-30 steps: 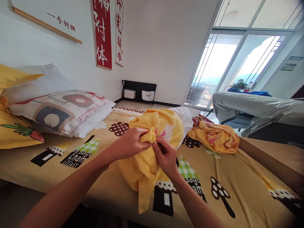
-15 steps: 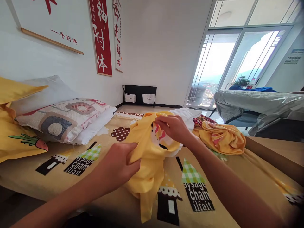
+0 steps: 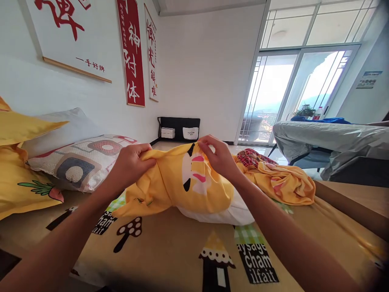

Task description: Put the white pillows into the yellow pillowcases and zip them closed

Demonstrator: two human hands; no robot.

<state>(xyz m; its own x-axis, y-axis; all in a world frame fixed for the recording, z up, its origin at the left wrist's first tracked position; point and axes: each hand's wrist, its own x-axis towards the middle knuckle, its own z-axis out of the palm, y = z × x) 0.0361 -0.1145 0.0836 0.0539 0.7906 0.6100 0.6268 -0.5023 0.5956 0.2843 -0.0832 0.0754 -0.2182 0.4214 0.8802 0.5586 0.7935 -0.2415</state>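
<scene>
Red scroll (image 3: 134, 75) on white wall (image 3: 206, 69), low black rack (image 3: 178, 123), covered table (image 3: 322, 133), sliding glass doors (image 3: 273, 91)

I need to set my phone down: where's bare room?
The bedspread is bare in front of the yellow cover, between the left forearm and right forearm; also between the right forearm and bunched orange cloth. Pillows crowd the left side.

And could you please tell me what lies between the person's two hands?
In the head view, a stretch of yellow printed fabric spans from the left hand to the right hand.
</scene>
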